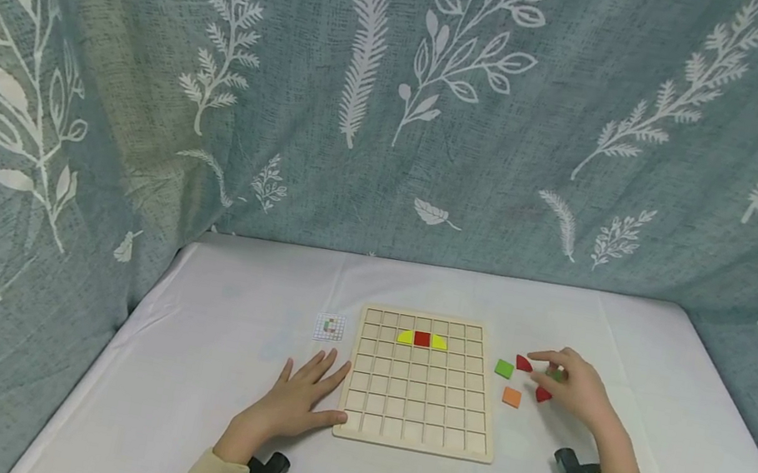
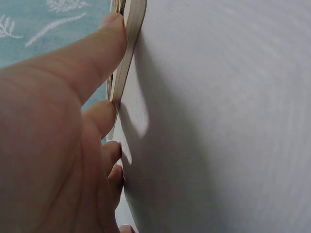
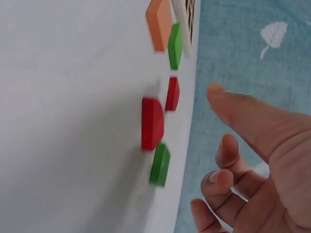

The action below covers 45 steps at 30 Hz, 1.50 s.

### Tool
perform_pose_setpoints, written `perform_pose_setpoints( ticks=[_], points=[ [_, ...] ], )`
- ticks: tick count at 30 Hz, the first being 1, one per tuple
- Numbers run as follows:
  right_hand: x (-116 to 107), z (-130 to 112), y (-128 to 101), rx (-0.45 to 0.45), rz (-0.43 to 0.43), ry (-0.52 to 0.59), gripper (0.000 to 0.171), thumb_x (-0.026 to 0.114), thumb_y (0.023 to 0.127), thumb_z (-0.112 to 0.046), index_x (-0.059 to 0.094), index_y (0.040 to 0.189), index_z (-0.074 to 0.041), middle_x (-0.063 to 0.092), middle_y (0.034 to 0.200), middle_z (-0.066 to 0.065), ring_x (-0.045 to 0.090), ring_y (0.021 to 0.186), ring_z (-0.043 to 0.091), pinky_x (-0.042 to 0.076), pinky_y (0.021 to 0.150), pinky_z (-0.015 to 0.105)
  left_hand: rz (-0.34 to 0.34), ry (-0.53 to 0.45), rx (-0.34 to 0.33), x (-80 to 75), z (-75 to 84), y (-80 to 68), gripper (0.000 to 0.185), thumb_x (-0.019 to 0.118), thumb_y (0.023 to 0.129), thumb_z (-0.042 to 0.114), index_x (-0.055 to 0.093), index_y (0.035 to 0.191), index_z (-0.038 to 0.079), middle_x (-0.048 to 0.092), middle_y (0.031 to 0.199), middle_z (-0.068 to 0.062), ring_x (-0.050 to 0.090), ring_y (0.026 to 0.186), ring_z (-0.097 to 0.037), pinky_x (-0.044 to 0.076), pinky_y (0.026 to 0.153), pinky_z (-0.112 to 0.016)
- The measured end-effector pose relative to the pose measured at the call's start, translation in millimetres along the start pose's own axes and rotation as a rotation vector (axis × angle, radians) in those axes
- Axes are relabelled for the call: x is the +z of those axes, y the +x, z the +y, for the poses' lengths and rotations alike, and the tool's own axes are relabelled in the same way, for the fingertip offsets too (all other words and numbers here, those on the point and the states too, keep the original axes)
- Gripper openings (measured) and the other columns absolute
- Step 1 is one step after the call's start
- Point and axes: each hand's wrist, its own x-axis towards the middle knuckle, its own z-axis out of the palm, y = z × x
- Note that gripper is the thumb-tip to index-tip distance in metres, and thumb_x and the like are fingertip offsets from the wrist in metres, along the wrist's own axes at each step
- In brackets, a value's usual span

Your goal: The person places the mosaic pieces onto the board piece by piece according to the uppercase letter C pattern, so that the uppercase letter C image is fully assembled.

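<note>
Behind the white cloth-covered table (image 1: 210,376) you see a grey-blue curtain printed with white leaves (image 1: 405,89) wrapping round its far edge and both sides. On that table, towards the left, lies a small white pattern card (image 1: 329,327).

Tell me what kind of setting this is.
Likely a staged tabletop recording booth: a white-covered table walled in by leaf-print curtains, with only a wooden grid board and coloured tiles.

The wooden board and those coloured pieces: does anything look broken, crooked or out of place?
Nothing stands out. The board lies flat and square, with three pieces seated in its grid. The loose pieces lie scattered beside it under the right hand.
</note>
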Motion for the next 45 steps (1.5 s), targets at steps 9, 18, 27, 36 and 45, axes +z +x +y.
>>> perform_pose_setpoints(
  ticks=[9, 18, 27, 36, 45],
  points=[
    [-7, 16, -5, 0.051, -0.015, -0.024, 0.031, 0.068, 0.083, -0.011, 0.065, 0.113, -0.005, 0.052, 0.081, 0.005, 0.042, 0.070, 0.018, 0.035, 0.056, 0.027, 0.004, 0.001, 0.001, -0.3, 1.0, -1.0, 0.072, 0.057, 0.086, 0.049, 0.032, 0.145, 0.017, 0.020, 0.153, -0.014, 0.014, 0.142, -0.034, 0.003, 0.109, -0.064],
    [-10, 29, -9, 0.112, -0.005, -0.039, 0.033, 0.068, 0.082, -0.011, 0.064, 0.114, -0.003, 0.054, 0.087, 0.011, 0.047, 0.075, 0.022, 0.038, 0.060, 0.028, -0.003, 0.001, 0.000, 0.2, 0.8, -0.3, 0.072, 0.057, 0.087, 0.049, 0.031, 0.146, 0.017, 0.019, 0.154, -0.014, 0.013, 0.142, -0.034, 0.003, 0.110, -0.063],
    [-12, 34, -12, 0.155, 0.006, -0.052, 0.031, 0.067, 0.083, -0.012, 0.063, 0.112, -0.001, 0.052, 0.082, 0.009, 0.043, 0.070, 0.019, 0.034, 0.056, 0.026, -0.003, -0.005, -0.006, -0.2, 1.2, -0.7, 0.073, 0.057, 0.086, 0.050, 0.030, 0.146, 0.018, 0.018, 0.154, -0.013, 0.012, 0.142, -0.033, 0.001, 0.110, -0.062],
    [-10, 34, -15, 0.158, 0.019, -0.045, 0.028, 0.067, 0.084, -0.012, 0.063, 0.109, -0.001, 0.051, 0.079, 0.007, 0.043, 0.068, 0.018, 0.034, 0.055, 0.027, -0.006, -0.002, -0.005, 0.1, 1.3, -0.2, 0.073, 0.056, 0.087, 0.050, 0.030, 0.146, 0.018, 0.019, 0.154, -0.013, 0.012, 0.142, -0.033, 0.002, 0.110, -0.062],
    [-11, 32, -14, 0.153, 0.026, -0.037, 0.028, 0.066, 0.085, -0.016, 0.064, 0.110, -0.003, 0.051, 0.081, 0.008, 0.043, 0.070, 0.019, 0.034, 0.056, 0.026, -0.009, -0.010, -0.002, -0.9, 1.5, -1.8, 0.073, 0.057, 0.086, 0.050, 0.030, 0.146, 0.017, 0.019, 0.154, -0.014, 0.012, 0.142, -0.033, 0.001, 0.110, -0.063]
  ],
)
